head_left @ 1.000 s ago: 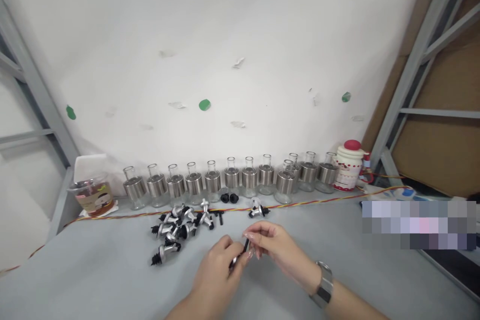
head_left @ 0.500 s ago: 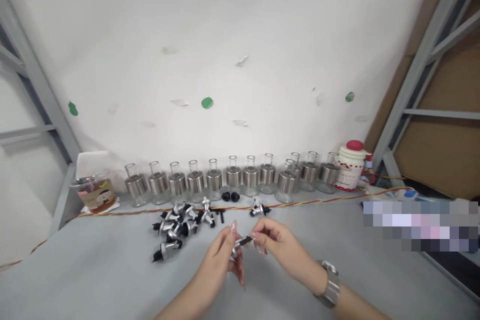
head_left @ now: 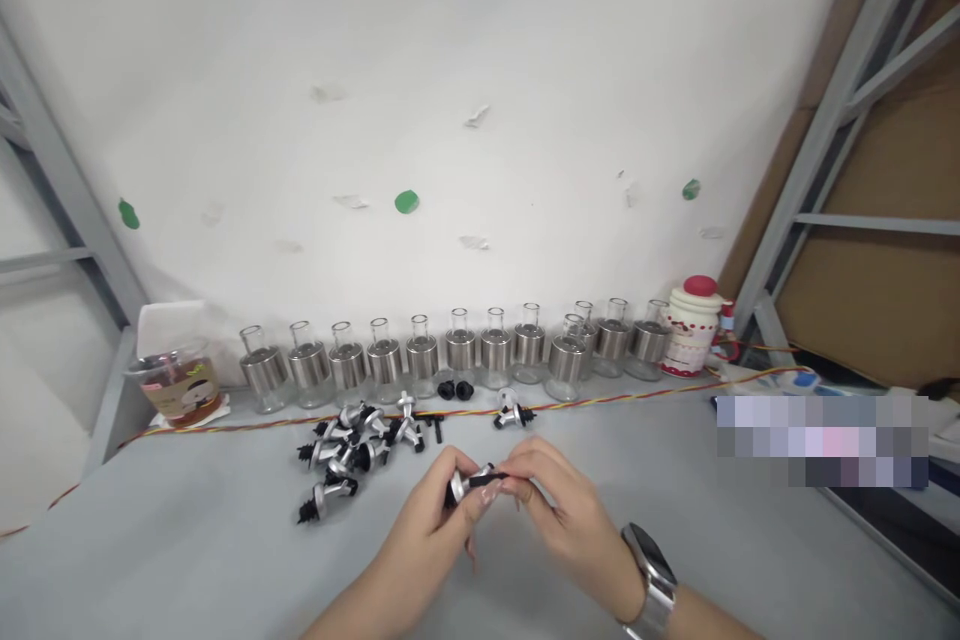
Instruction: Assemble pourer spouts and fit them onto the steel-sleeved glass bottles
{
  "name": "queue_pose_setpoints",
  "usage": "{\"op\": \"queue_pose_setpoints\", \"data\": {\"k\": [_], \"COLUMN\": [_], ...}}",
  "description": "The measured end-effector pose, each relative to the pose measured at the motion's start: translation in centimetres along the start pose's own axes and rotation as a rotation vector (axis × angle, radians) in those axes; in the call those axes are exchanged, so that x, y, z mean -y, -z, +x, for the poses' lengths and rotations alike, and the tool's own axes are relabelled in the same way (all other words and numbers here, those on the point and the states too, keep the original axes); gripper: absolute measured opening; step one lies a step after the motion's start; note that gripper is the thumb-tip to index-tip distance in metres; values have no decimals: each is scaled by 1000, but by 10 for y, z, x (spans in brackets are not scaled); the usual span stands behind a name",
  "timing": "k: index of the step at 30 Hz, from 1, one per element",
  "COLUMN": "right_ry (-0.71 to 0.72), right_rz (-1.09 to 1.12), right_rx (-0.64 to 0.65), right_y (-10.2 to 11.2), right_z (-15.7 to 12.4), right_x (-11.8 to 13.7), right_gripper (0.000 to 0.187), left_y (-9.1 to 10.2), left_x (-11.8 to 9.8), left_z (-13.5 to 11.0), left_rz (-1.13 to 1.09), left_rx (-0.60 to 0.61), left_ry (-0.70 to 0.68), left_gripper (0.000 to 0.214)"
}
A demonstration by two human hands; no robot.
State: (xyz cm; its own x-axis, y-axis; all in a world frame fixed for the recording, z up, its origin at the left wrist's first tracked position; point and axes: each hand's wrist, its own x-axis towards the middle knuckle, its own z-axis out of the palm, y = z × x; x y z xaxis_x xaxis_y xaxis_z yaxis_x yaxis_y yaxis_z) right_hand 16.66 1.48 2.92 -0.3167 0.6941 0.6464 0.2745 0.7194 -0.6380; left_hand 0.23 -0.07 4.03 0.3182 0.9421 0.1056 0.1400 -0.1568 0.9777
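My left hand (head_left: pixel 441 510) is closed round a silver pour spout (head_left: pixel 463 486) with a black stopper end, held above the grey table. The fingertips of my right hand (head_left: pixel 556 498) pinch the end of a thin black piece (head_left: pixel 486 480) that lies along the spout. My fingers hide part of both. To the left lies a pile of similar pour spouts (head_left: pixel 330 498), silver with ribbed black stoppers. Another spout (head_left: pixel 513 414) rests just beyond my hands, and small black parts (head_left: pixel 437 428) lie beside the pile.
Several glass bottles (head_left: pixel 385 360) with steel bands stand in a row along the white wall. A drink cup (head_left: pixel 184 390) is at the left, a decorated jar (head_left: pixel 686 335) at the right. A twisted red and yellow wire (head_left: pixel 592 402) crosses the table before the bottles.
My left hand has turned, so the spout's black stopper now shows on its left side. My right hand's fingertips have come closer to the left hand. The view has shifted slightly.
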Motion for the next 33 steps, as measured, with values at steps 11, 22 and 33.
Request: {"op": "queue_pose_setpoints", "data": {"k": [11,22,33], "right_ry": [92,-65,-111], "right_rz": [-121,59,44], "right_rx": [34,4,31], "right_y": [-1,-4,-3], "right_z": [-3,-2,0], "right_x": [5,10,9], "right_gripper": [17,16,17], "left_y": [-3,-7,-7], "left_x": [-8,-1,5], "left_z": [-4,-3,-3], "left_rz": [5,-193,-157], "left_rx": [-3,-15,-56], "left_ry": [-65,14,-7], "left_gripper": [26,28,28]}}
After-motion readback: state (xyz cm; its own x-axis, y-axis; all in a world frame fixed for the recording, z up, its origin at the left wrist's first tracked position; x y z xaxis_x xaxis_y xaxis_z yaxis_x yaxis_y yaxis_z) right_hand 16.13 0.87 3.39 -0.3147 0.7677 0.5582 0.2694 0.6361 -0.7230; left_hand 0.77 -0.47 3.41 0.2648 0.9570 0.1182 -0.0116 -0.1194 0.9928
